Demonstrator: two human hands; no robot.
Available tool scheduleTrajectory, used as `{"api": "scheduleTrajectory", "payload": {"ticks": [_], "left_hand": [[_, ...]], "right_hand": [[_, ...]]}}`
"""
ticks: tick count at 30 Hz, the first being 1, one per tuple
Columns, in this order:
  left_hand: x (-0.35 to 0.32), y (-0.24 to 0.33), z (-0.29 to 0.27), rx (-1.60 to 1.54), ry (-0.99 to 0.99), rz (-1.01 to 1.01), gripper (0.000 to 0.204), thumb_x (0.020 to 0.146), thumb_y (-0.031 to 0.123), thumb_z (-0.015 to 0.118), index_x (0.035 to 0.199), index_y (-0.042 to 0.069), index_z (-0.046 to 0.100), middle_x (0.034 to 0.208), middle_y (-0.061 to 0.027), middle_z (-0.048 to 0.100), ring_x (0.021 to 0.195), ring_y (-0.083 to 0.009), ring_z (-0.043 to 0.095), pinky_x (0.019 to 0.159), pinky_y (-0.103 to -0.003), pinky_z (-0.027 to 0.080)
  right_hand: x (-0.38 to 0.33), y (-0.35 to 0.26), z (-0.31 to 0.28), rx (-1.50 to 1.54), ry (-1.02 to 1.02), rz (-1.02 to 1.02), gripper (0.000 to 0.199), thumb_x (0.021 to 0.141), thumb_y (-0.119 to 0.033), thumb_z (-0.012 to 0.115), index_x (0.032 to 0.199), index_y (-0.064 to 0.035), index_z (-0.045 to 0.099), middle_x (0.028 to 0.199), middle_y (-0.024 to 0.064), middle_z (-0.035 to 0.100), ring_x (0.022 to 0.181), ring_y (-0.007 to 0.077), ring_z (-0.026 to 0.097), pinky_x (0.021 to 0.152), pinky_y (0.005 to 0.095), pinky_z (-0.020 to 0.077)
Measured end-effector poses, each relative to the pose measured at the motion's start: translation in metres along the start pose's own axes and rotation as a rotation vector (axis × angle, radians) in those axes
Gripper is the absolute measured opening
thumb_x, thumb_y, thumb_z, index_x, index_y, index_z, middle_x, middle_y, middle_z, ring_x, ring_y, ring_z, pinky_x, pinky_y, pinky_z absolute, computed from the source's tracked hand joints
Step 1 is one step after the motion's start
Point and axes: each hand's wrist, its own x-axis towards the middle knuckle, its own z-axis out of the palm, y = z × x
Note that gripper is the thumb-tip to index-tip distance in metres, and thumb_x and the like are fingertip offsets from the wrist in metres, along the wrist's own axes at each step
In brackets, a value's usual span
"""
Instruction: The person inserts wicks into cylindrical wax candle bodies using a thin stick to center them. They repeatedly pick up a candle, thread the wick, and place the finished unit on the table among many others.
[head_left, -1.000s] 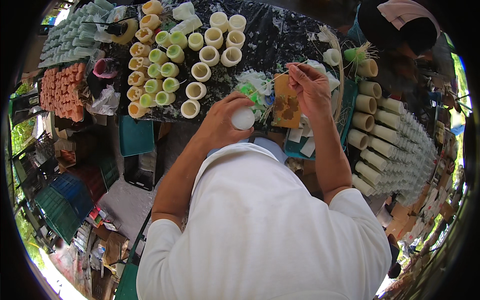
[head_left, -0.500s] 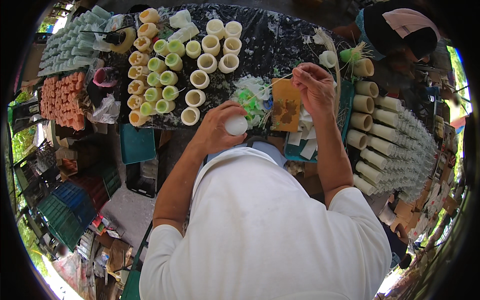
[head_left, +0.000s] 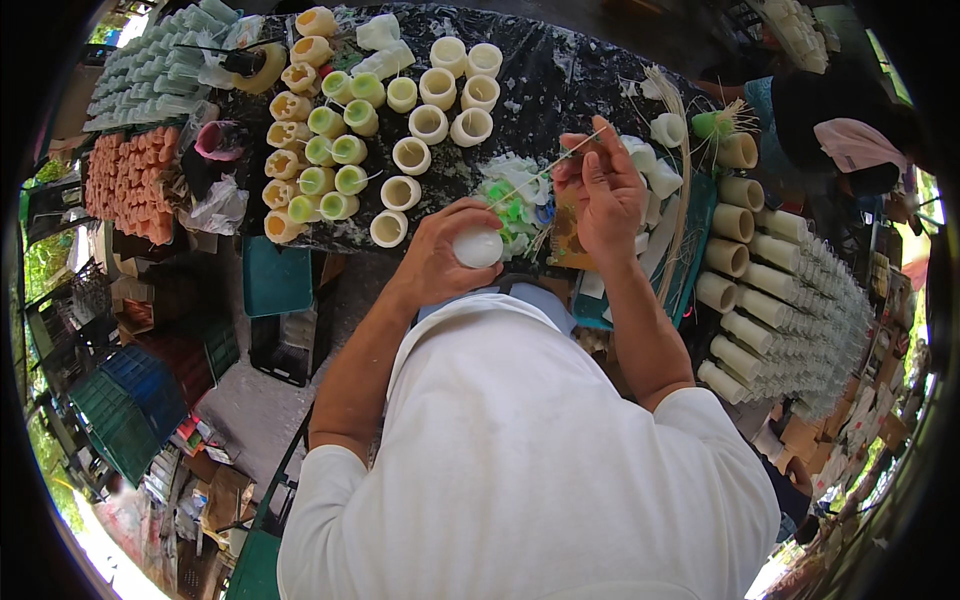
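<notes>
My left hand [head_left: 445,245] is wrapped round a white candle [head_left: 478,247], its rounded end facing up, in front of my body. From it a thin pale wick [head_left: 530,180] slants up to the right. My right hand [head_left: 605,200] is raised at the wick's far end, its fingers stretched and apart; the wick crosses by the fingertips. Below the wick lies a heap of white and green wax scraps [head_left: 515,190]. A brownish-yellow slab [head_left: 568,240] is partly hidden behind my right hand.
Rows of hollow cream cups [head_left: 411,155] and green-filled cups [head_left: 349,149] stand on the black-covered table [head_left: 560,60]. At right are a teal tray [head_left: 700,210] and stacked pale cylinders [head_left: 755,290]. Orange pieces [head_left: 130,185] are piled left. Another person [head_left: 830,120] is at far right.
My right hand has gone from a pinch on the wick to stretched fingers, and has shifted slightly left. My left hand still holds the candle. The view has shifted a little.
</notes>
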Motion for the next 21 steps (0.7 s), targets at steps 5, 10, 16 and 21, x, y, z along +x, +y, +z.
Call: {"api": "scheduleTrajectory", "payload": {"ticks": [5,10,16,21], "left_hand": [[0.0,0.01,-0.003,-0.086,-0.024,-0.018,0.045,0.067,0.012,0.086,0.107,0.001,0.069,0.118,-0.0138,0.068,0.104,-0.0326,0.069,0.092,-0.039,0.055],[0.002,0.011,-0.001,0.025,0.071,0.068,0.044,0.07,0.008,0.086,0.11,0.004,0.069,0.12,-0.0125,0.07,0.107,-0.0256,0.069,0.093,-0.036,0.055],[-0.001,0.033,-0.003,-0.1,0.154,-0.189,0.04,0.075,0.008,0.09,0.109,0.006,0.069,0.104,-0.0079,0.076,0.093,-0.0192,0.074,0.084,-0.033,0.059],[-0.002,0.032,0.009,0.099,0.307,-0.066,0.037,0.073,0.01,0.094,0.101,0.006,0.071,0.097,-0.0074,0.077,0.085,-0.0171,0.074,0.075,-0.031,0.059]], "right_hand": [[0.017,0.003,-0.012,-1.166,-0.024,-0.782,0.048,0.086,-0.003,0.083,0.132,-0.0057,0.07,0.1,0.0083,0.071,0.08,0.0153,0.068,0.066,0.028,0.0563],[0.042,-0.015,-0.027,-1.524,-0.121,-0.869,0.03,0.089,-0.008,0.083,0.118,-0.0072,0.078,0.095,0.0078,0.07,0.074,0.0162,0.066,0.063,0.0313,0.0539],[0.034,-0.016,-0.072,-0.56,0.064,0.179,0.025,0.094,-0.014,0.079,0.113,0.0021,0.077,0.101,0.0088,0.073,0.076,0.0138,0.069,0.069,0.0274,0.0592],[-0.022,-0.035,-0.006,-0.011,-0.116,0.426,0.026,0.096,-0.008,0.076,0.118,0.0045,0.072,0.1,0.0114,0.074,0.082,0.0144,0.072,0.077,0.0326,0.0651]]}}
